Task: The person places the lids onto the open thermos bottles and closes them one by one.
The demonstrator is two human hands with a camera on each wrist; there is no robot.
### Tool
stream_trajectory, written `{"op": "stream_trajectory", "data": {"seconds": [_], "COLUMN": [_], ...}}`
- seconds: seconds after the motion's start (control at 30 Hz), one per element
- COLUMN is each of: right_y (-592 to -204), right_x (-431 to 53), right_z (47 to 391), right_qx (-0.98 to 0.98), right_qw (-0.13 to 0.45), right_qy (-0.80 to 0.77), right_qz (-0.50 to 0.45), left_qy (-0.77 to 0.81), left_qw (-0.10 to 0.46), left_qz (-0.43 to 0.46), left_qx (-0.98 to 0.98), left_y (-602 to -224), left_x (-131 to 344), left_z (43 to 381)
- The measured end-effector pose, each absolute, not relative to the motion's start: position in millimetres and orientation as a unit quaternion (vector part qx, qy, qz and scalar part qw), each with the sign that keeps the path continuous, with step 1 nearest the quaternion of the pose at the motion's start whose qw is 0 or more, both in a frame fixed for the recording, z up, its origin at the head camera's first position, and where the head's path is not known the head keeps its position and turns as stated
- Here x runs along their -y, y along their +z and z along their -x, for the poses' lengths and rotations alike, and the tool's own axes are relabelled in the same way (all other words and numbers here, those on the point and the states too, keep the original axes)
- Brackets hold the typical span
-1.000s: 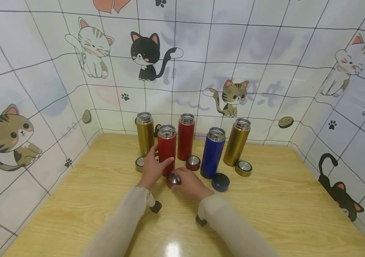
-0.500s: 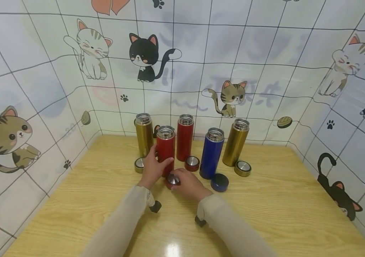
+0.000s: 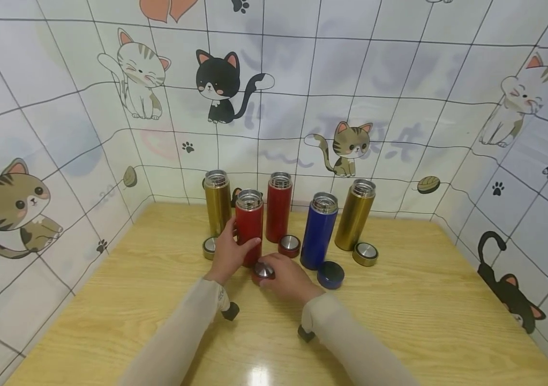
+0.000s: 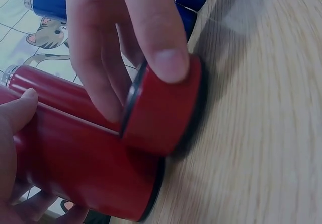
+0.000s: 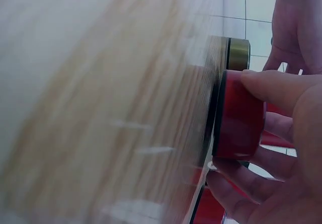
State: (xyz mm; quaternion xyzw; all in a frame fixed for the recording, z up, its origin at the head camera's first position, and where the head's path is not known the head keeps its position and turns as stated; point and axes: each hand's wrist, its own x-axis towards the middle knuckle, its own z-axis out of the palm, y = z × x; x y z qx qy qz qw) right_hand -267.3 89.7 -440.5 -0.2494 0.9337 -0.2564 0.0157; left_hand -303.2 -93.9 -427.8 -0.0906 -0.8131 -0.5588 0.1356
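A: What's moved since half a second ago?

B: The right hand [image 3: 287, 276] and its red lid [image 3: 264, 272] have slid slightly rightward in the head view; the bottles sit about where they were.

A: How are the hands?

B: The right thumb and fingers pinch the lid by its sides, silver top up, near the centre of the frame. The left hand [image 3: 229, 252] is wrapped round the front red bottle [image 3: 249, 220], which stands upright.

A: Does the lid touch it?

B: It's right beside the base; I can't tell about contact, nor whether the lid rests on the table [image 3: 413, 316].

A: And around them?

B: Just left, a gold bottle [image 3: 218, 206] with a gold lid [image 3: 209, 248]. Behind, a second red bottle [image 3: 279, 214], its red-sided lid [image 3: 290, 245] in front. Right of centre, a blue bottle [image 3: 318, 230] and dark-topped blue lid [image 3: 330, 275], then another gold bottle [image 3: 355, 214] and its silver-topped lid [image 3: 366, 253]. All five steel mouths are uncapped.

A: Any brand or writing?

B: Pale purple strokes on the cat-print wall covering [image 3: 283, 118], too faint to read. Small marks near the left cuff [image 3: 222, 295] are illegible too.
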Motion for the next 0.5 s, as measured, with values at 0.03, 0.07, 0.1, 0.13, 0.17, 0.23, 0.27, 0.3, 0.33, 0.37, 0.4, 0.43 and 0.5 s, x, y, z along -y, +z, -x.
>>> {"op": "stream_trajectory", "data": {"seconds": [0.03,0.07,0.1,0.13,0.17,0.23,0.27,0.3,0.33,0.37,0.4,0.43,0.5], "right_y": [-440.4,-440.4,-440.3,-440.2,-440.1,-439.8,-439.7,-439.5,-439.6,-439.5,-439.2,-439.1,-437.8], "right_x": [-91.1,-92.7,-94.0,-95.2,-96.3,-98.1,-99.0,-99.6,-100.3,-100.7,-101.0,-101.4,-101.2], "right_z": [267.1,267.1,267.1,267.1,267.0,266.7,266.7,266.7,266.6,266.5,266.4,266.2,265.8], "right_qx": [-0.933,-0.932,-0.931,-0.93,-0.929,-0.928,-0.928,-0.929,-0.929,-0.93,-0.931,-0.932,-0.934], "right_qw": [0.011,0.007,0.003,-0.001,-0.005,-0.012,-0.017,-0.023,-0.028,-0.033,-0.038,-0.042,-0.045], "right_qy": [-0.259,-0.263,-0.268,-0.271,-0.275,-0.281,-0.28,-0.28,-0.279,-0.278,-0.277,-0.273,-0.273], "right_qz": [0.25,0.25,0.25,0.249,0.248,0.245,0.243,0.242,0.24,0.238,0.236,0.234,0.228], "left_qy": [-0.559,-0.559,-0.558,-0.556,-0.555,-0.552,-0.55,-0.548,-0.548,-0.548,-0.547,-0.546,-0.545], "left_qw": [0.135,0.135,0.135,0.135,0.135,0.134,0.133,0.133,0.132,0.131,0.13,0.13,0.13], "left_qz": [0.093,0.094,0.094,0.095,0.096,0.097,0.098,0.099,0.1,0.1,0.1,0.1,0.099], "left_qx": [0.813,0.813,0.814,0.815,0.816,0.818,0.819,0.82,0.82,0.82,0.821,0.822,0.822], "left_y": [-427.5,-427.4,-427.5,-427.7,-428.0,-428.5,-429.1,-429.4,-429.7,-430.0,-430.3,-430.5,-430.4], "left_x": [94.1,94.3,94.6,94.8,95.1,95.7,96.1,96.2,96.4,96.6,96.7,96.7,96.8], "left_z": [302.9,302.8,302.9,302.9,302.8,302.6,302.6,302.5,302.2,302.1,302.1,302.0,301.6]}}
